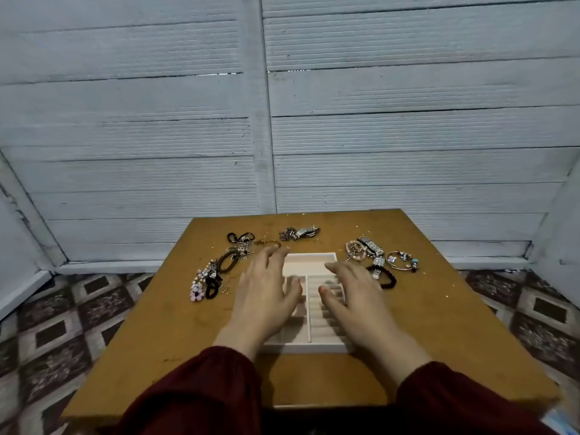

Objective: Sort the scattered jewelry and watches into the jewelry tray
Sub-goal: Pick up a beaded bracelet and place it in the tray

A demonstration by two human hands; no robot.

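A pale pink jewelry tray (pixel 309 258) with dividers and ring rolls sits mid-table. My left hand (pixel 265 291) hovers over its left side, fingers spread and holding nothing. Above the tray's right side my right hand (pixel 354 296) is spread the same way, also holding nothing. Left of the tray lies a heap of chains, black bands and pink beads (pixel 216 271). A silver watch (pixel 303 232) lies beyond the tray. At the right are another watch (pixel 370 244), a beaded bracelet (pixel 401 261) and a black band (pixel 387 277).
The brown wooden table (pixel 439 324) stands against a grey-white slatted wall (pixel 282 120). Patterned floor tiles (pixel 56 324) show on both sides. Dark red sleeves (pixel 201 394) cover my forearms near the table's front edge.
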